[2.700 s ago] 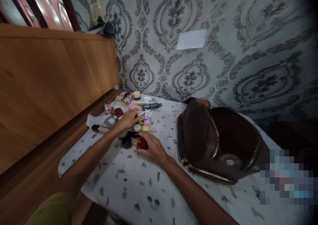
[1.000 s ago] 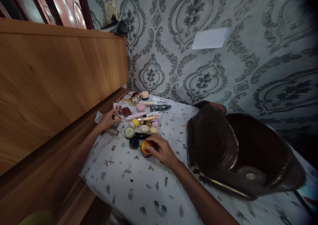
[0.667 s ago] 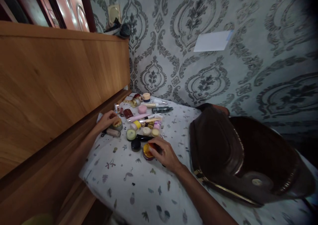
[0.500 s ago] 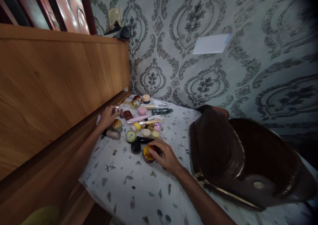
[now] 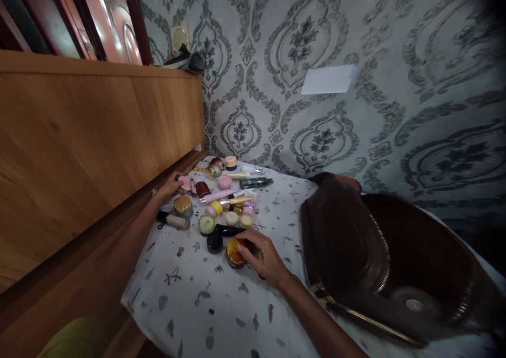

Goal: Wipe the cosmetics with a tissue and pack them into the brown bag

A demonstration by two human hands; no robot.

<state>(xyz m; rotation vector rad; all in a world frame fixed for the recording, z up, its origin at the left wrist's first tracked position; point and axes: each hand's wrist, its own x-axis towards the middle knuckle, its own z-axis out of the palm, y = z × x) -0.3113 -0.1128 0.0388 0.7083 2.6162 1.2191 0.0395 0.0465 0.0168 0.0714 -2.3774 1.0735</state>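
My right hand has its fingers closed on the amber-lidded jar, which stands on the patterned cloth. My left hand reaches to the far left of the cosmetics and pinches a pink item. Just below it stands a gold-lidded jar, beside a beige tube with a black cap. Between my hands lie a black jar, a green jar, a pink jar, a dark red item and several tubes and brushes.
An open brown bag lies on the right. A wooden cabinet side rises along the left edge. Behind the cloth is a patterned wall with a white paper on it.
A pink item now shows at my left fingers, where a small shiny item showed before. My right hand remains at the amber-lidded jar. The view has shifted slightly.
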